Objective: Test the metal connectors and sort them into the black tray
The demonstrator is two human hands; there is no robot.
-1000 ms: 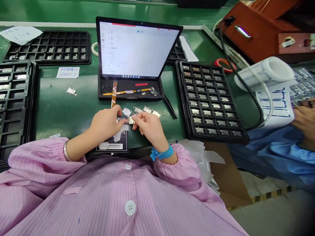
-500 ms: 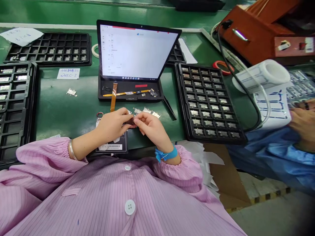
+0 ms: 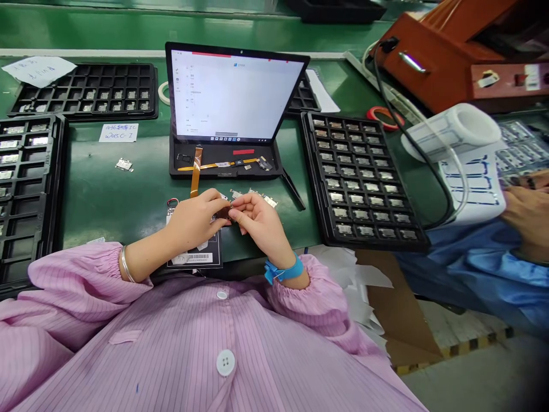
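Green bench, black trays both sides, lit screen behind.
Left hand and right hand, fingers nearly closed, pinching a small part between them, near the barcoded pack.

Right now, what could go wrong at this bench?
1. The small part sits in the left hand's fingertip grip, mostly hidden; it could slip and land among the loose boards near the right hand.
2. The orange ribbon runs close to the left knuckles; a sideways move might snag it.
3. The black panel lies at the table's near edge; a sleeve could nudge it off.
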